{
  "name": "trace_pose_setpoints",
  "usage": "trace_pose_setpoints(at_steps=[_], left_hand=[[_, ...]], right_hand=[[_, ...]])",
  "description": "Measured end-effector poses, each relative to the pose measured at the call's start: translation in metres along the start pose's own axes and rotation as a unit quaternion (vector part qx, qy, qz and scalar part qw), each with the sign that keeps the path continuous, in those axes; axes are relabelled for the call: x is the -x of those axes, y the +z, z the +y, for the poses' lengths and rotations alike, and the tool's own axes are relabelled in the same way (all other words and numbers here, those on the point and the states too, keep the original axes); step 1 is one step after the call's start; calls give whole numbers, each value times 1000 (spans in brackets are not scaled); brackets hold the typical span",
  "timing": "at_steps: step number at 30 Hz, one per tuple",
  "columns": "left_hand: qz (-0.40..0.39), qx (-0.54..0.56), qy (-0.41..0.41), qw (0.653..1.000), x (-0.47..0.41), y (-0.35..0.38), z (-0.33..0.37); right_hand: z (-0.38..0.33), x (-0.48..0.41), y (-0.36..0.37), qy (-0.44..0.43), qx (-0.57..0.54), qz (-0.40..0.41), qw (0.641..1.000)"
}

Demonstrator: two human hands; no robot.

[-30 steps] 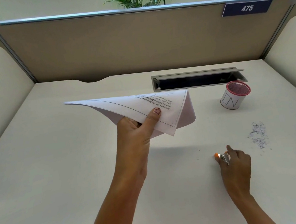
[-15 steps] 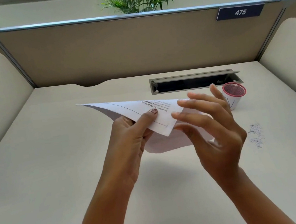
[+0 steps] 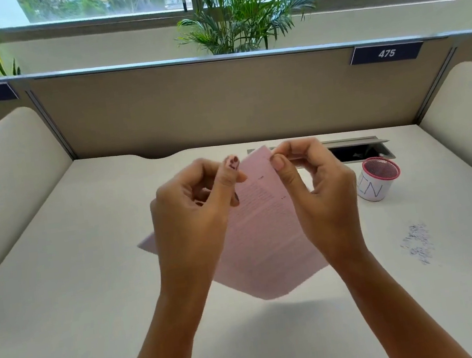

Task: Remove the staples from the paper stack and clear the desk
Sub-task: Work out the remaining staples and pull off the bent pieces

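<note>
The paper stack (image 3: 263, 235) hangs upright above the middle of the desk, its printed back side facing me and one corner pointing up. My left hand (image 3: 194, 214) grips its left edge with curled fingers and the thumb raised against the sheet. My right hand (image 3: 318, 195) pinches the top corner between thumb and forefinger. A heap of pulled staples (image 3: 417, 243) lies on the desk at the right. The staple remover is not visible.
A small white mesh cup with a red rim (image 3: 377, 178) stands at the right rear, beside an open cable hatch (image 3: 356, 148) in the desk. Beige partition walls (image 3: 218, 103) close the desk on three sides.
The right hand left the desk surface and came up to the paper's corner. Both hands raised the stack and turned it from nearly flat to upright. The view tilted upward.
</note>
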State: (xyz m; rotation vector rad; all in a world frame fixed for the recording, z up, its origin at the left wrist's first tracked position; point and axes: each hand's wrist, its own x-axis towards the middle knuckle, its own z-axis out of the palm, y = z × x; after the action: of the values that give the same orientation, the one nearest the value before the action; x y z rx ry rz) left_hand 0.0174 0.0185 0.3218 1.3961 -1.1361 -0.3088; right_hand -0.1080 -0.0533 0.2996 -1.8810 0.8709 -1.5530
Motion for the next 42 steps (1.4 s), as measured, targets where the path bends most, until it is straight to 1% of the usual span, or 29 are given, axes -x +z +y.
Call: trace_pose_setpoints(at_steps=[2, 4, 7, 10, 12, 15, 19, 24, 32, 39, 42], left_hand=[[20, -55, 36, 998, -4, -2, 0], [23, -89, 52, 994, -6, -2, 1], [-12, -108, 36, 993, -8, 0, 0], [-59, -85, 3, 995, -10, 0, 0], [-75, -51, -12, 996, -11, -2, 1], [-82, 0, -43, 996, -12, -4, 2], [-77, 28, -67, 994, -11, -3, 1], [-70, 14, -35, 997, -9, 0, -1], [-57, 11, -43, 997, -7, -2, -5], [-60, -3, -15, 998, -8, -1, -6], [-58, -4, -7, 998, -9, -3, -8]], right_hand=[[-5, -1, 1, 18, -18, -10, 1000], [-11, -1, 1, 29, -32, -19, 999], [-18, -1, 0, 34, -41, -31, 998], [-23, -1, -2, 38, -51, -47, 997], [-25, -1, -4, 48, -52, -53, 996], [-26, -1, -6, 59, -40, -56, 996], [-28, -1, -9, 68, -12, -60, 996], [-31, 1, -6, 61, 19, -64, 996], [-28, 4, -6, 72, 24, -82, 994], [-31, 5, -4, 65, 14, -55, 996], [-29, 6, -4, 63, 2, -61, 996]])
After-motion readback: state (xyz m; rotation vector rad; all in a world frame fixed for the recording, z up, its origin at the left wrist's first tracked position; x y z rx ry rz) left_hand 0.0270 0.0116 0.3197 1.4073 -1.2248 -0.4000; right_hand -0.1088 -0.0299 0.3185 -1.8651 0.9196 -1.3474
